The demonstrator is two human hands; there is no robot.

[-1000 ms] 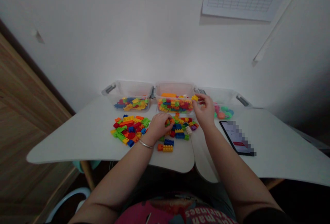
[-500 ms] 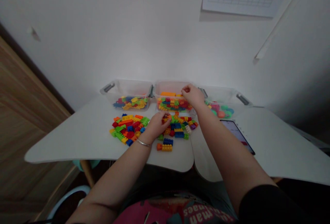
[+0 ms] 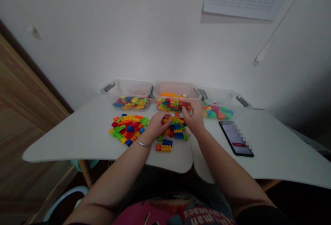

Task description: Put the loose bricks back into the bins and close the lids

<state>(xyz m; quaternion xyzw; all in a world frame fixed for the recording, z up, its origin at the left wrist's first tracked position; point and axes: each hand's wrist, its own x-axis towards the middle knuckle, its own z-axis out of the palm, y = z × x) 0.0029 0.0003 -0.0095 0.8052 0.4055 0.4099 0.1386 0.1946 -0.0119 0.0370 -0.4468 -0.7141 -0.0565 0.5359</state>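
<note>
Bricks [image 3: 176, 128] lie in two heaps on the desk [image 3: 77, 142], with a short stack [image 3: 165, 148] just in front, and more sit in the left bin [image 3: 126, 95] and middle bin [image 3: 176, 90]. In the head view, the left hand [image 3: 160, 125] curls down onto the right heap, and the right hand [image 3: 192, 117] bends over the middle bin's front rim; neither grip shows whether it is clamped on anything. A phone [image 3: 236, 138] lies near the right bin [image 3: 219, 97].
</note>
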